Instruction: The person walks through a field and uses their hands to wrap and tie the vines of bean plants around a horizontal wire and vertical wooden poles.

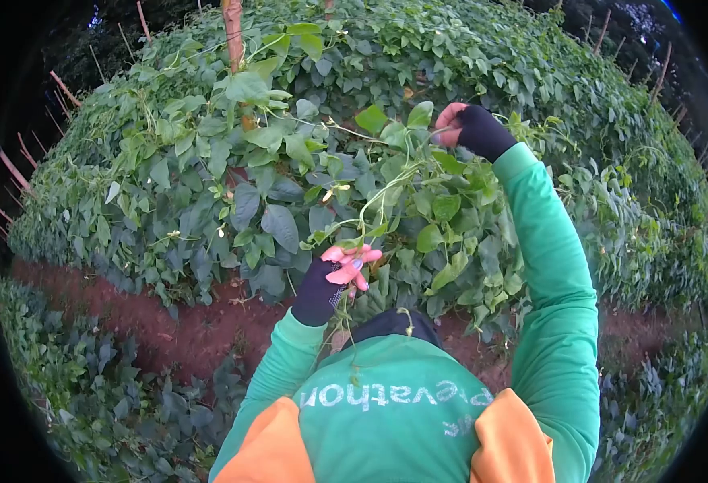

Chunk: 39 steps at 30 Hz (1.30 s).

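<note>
Both my hands wear dark fingerless gloves. My left hand (336,282), low in front of my body, has its fingers closed on thin green vine stems (386,193), and loose ends trail below it. Higher and to the right, my right hand (473,131) pinches the upper part of a leafy vine; its exact grip is partly hidden. Between the hands the pale stems run slantwise, with leaves (420,115) beside the right fingertips. A small yellowish flower (335,191) shows in the foliage above my left hand.
A dense row of climbing plants (281,225) fills the space ahead. A wooden stake (233,36) rises from it, with several thinner poles at both sides. Reddish soil (169,322) runs along the row's foot, and low leafy plants (120,410) grow nearer me.
</note>
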{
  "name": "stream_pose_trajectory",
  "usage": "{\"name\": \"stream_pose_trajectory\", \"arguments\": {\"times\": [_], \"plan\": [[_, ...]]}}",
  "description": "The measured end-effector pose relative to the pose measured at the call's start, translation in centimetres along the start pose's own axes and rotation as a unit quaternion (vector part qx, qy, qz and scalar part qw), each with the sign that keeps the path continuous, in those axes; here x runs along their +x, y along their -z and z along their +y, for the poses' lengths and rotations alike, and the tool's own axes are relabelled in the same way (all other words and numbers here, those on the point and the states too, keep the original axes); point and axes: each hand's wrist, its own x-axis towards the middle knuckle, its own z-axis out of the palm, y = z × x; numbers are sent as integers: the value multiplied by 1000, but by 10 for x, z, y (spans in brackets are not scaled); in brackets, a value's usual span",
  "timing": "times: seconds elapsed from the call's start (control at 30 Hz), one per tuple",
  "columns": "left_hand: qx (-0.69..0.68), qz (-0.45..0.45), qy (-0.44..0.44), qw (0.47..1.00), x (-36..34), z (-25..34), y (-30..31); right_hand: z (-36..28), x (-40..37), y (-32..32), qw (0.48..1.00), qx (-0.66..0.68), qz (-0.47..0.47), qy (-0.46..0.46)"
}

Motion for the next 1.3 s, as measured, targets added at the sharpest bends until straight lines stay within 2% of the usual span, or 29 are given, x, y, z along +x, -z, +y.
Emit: {"name": "stream_pose_trajectory", "arguments": {"times": [0.07, 0.13, 0.2, 0.27, 0.3, 0.4, 0.47, 0.53, 0.6, 0.67, 0.7, 0.73, 0.8, 0.87, 0.9, 0.93, 0.97, 1.07, 1.13, 1.17, 1.23, 1.27, 1.3], "plan": [[-3, -2, 0, 1000, 1, 0, 3, -3, -7, 4, 999, -34, -9, 30], [-3, -3, -2, 1000, 0, -1, 7, -11, -11, 14, 969, -237, 71, 20], [-3, 4, -5, 1000, -1, 0, 9, -4, -4, 36, 957, -277, 84, 14], [-5, 11, -10, 1000, -1, 1, 11, -3, -9, 62, 978, -92, 173, -66], [-1, 15, -10, 1000, -1, 2, 12, 6, -11, 73, 974, -28, 211, -71], [9, 19, -10, 1000, -2, 9, 15, 24, -35, 100, 929, 207, 296, -82], [16, 33, -26, 999, -1, 14, 21, 72, -48, 133, 895, 336, 290, -51], [21, 43, -37, 998, -2, 20, 27, 81, -89, 145, 846, 421, 324, -51], [45, 60, -48, 996, 0, 31, 32, 113, -128, 152, 863, 395, 316, -24], [55, 59, -46, 996, 0, 41, 38, 145, -159, 148, 735, 506, 441, -90], [44, 53, -42, 997, 2, 45, 41, 186, -188, 148, 732, 543, 409, -56], [34, 48, -38, 998, 4, 48, 42, 224, -217, 140, 725, 577, 375, -23], [46, 76, -37, 995, 8, 59, 39, 248, -261, 104, 736, 540, 401, -78], [75, 94, -55, 991, 14, 68, 41, 254, -301, 50, 691, 587, 410, -100], [63, 94, -55, 992, 17, 74, 41, 288, -316, 30, 682, 585, 411, -154], [62, 88, -70, 992, 22, 78, 42, 287, -325, -6, 659, 622, 407, -118], [78, 88, -78, 990, 27, 85, 41, 271, -334, -32, 720, 602, 317, -139], [66, 84, -99, 989, 40, 113, 33, 241, -344, -104, 682, 593, 308, -296], [43, 76, -104, 991, 54, 126, 35, 238, -352, -98, 760, 527, 231, -302], [46, 67, -96, 992, 60, 135, 36, 274, -361, -67, 861, 397, 214, -238], [51, 26, -104, 993, 72, 147, 37, 270, -355, -30, 902, 211, 354, -127], [54, 15, -112, 992, 76, 155, 33, 202, -336, -2, 843, 161, 507, -84], [3, -31, -115, 993, 81, 161, 33, 159, -332, 36, 869, 159, 466, -59]]}}
